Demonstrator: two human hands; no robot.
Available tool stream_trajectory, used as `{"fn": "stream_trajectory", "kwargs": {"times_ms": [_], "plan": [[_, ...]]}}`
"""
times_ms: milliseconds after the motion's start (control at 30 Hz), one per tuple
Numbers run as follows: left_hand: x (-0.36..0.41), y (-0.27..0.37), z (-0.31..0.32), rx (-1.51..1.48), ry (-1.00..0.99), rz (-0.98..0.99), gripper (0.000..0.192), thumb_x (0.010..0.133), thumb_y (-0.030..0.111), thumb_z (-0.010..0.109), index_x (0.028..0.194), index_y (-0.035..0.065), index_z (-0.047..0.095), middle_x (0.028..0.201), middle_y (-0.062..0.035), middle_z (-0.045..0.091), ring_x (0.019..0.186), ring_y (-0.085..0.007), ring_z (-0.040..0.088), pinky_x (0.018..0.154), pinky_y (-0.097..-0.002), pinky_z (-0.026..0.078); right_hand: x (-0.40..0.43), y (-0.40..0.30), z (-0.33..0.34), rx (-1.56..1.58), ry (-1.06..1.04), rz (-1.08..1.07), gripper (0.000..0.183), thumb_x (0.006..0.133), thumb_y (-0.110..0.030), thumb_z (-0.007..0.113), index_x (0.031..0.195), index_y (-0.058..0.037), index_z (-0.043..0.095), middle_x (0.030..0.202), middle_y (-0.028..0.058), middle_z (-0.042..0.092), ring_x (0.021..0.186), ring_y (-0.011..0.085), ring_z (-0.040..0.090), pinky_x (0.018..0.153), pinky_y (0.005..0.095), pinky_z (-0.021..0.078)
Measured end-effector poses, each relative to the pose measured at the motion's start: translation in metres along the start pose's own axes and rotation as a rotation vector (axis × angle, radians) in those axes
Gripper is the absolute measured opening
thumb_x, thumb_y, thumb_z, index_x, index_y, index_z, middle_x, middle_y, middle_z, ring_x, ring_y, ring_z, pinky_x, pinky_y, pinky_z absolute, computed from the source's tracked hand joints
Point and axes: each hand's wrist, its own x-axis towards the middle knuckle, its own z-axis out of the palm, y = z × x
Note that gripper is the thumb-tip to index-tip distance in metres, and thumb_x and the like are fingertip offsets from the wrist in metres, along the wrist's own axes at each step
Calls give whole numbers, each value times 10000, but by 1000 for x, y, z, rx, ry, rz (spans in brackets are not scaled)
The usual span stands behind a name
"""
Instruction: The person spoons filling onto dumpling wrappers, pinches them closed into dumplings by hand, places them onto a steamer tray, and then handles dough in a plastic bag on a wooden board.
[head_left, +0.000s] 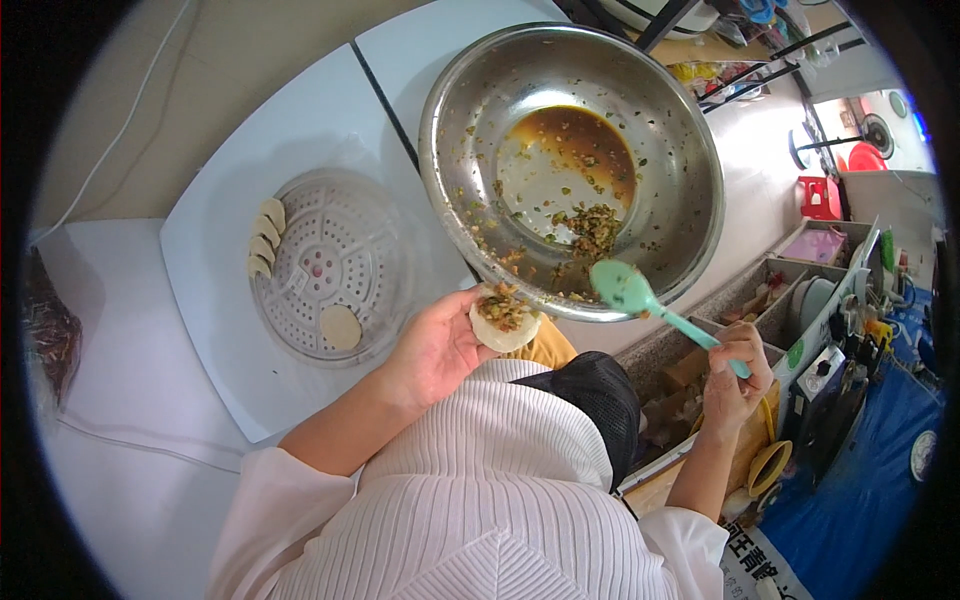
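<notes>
On the palm and fingers of my left hand (439, 345) rests a round dough wrapper (504, 337). A mound of chopped filling (504, 310) covers the wrapper's upper part. My right hand (739, 375) grips a mint-green plastic spoon (686, 326) by its handle. The spoon's bowl is over the near rim of a large steel basin (457, 97). Inside the basin, a clump of filling (594, 229) lies beside brown liquid (592, 146), and bits cling to the walls. To the left is a perforated steamer tray (330, 210) with one flat wrapper (340, 327) on it.
Several folded dumplings (264, 236) line the tray's left edge. The tray and basin are on a white table (217, 300) with a dark seam. At right are a sectioned bin (765, 300), a yellow bowl (770, 466) and a blue cover (847, 510). A red stool (819, 198) stands farther off.
</notes>
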Motion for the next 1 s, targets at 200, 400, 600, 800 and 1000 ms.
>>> {"fn": "stream_trajectory", "kwargs": {"times_ms": [200, 400, 600, 800, 1000], "plan": [[16, -19, -11, -17, 88, -84, 364, 958, 229, 423, 1204, -32, 484, 1234, -156, 545, 1151, -269, 529, 1000, -408, 416, -23, -1, -8, 502, 192, 227, 129, 817, -80, 633, 784, 36, 587, 718, 52, 467, 621, 114, 411, 524, 220, 327], [25, -23, -2, 13, 3, -122, 378, 958, 220, 419, 1225, -47, 440, 1251, -169, 527, 1159, -272, 523, 1012, -406, 408, -40, -12, -3, 518, 272, 346, 156, 840, -110, 632, 792, 31, 585, 722, 36, 449, 635, 97, 404, 531, 202, 336], [20, -16, -1, -49, -121, -103, 386, 962, 228, 390, 1239, -37, 434, 1257, -162, 526, 1146, -261, 534, 1005, -397, 415, -50, -20, 3, 528, 345, 387, 157, 832, -112, 645, 805, 31, 589, 732, 37, 451, 639, 95, 415, 539, 192, 348], [11, -3, -12, -59, -137, -31, 397, 944, 207, 384, 1244, -45, 446, 1245, -155, 544, 1158, -266, 528, 1010, -388, 415, -39, -29, 25, 383, 242, 380, 149, 799, -95, 667, 839, 38, 614, 749, 46, 476, 633, 99, 443, 538, 195, 351], [2, 8, -12, 53, -118, 46, 440, 962, 256, 339, 1256, -59, 427, 1260, -173, 524, 1166, -287, 519, 1019, -418, 401, -14, -35, 62, -37, -30, 173, 119, 750, -19, 657, 863, 20, 656, 752, 93, 635, 663, 168, 556, 602, 255, 424]]}}
